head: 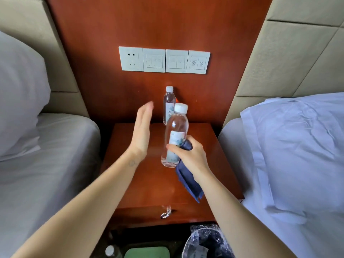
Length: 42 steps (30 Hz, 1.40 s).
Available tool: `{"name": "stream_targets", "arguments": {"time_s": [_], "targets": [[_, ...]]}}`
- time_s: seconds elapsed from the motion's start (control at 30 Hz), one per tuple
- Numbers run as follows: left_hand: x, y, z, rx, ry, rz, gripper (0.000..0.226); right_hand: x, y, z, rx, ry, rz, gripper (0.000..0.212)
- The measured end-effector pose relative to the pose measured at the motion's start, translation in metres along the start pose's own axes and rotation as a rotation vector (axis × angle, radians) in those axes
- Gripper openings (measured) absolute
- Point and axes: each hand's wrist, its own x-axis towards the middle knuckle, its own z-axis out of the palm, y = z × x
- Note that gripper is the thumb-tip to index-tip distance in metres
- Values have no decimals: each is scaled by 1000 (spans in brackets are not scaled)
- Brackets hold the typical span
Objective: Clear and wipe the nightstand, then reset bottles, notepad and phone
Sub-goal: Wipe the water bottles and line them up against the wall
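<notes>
Head view: right hand point(191, 157) grips clear plastic bottle point(176, 127), navy cloth point(188, 181); left hand point(141, 133) flat, fingers point(147, 110) straight; glossy wood bench point(149, 183).

1. Open wood shows on the nightstand top point(158, 189) along the front and on the right half; a hand can pass there.
2. A water bottle point(169, 105) stands upright at the back middle, by the wood wall panel point(111, 90).
3. My right hand point(189, 155) holds a second water bottle point(176, 131) and a blue cloth point(188, 181) over the middle; my left hand point(142, 133), fingers straight, hangs just beside it.
4. The left bed point(55, 146) and the right bed point(279, 164) close in both sides.
</notes>
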Motion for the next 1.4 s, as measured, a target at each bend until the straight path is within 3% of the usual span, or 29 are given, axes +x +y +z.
{"name": "stream_targets", "arguments": {"time_s": [0.07, 0.13, 0.2, 0.3, 0.37, 0.77, 1.07, 1.4], "targets": [[-18, -50, -1, 340, 92, -114, 42, 26, 12, -7, -5, 83, 47, 36], [-39, -97, -4, 762, -118, -188, 48, 54, 19, -14, -29, 135, 62, 34], [-50, -125, -7, 1090, -343, -156, 58, 81, 23, -19, -51, 167, 70, 34], [-55, -133, -5, 1345, -403, -15, 75, 120, 34, -22, -102, 201, 101, 40], [-56, -131, -1, 1363, -389, -4, 80, 144, 40, -21, -148, 207, 114, 44], [-51, -145, -5, 1376, -374, 36, 60, 249, 47, 7, -206, 203, 145, 48], [-40, -138, -5, 1189, -286, 54, 63, 271, 48, 14, -171, 95, 65, 53], [-47, -142, -8, 1138, -290, 31, 55, 287, 56, 16, -204, 17, 58, 51]]}}
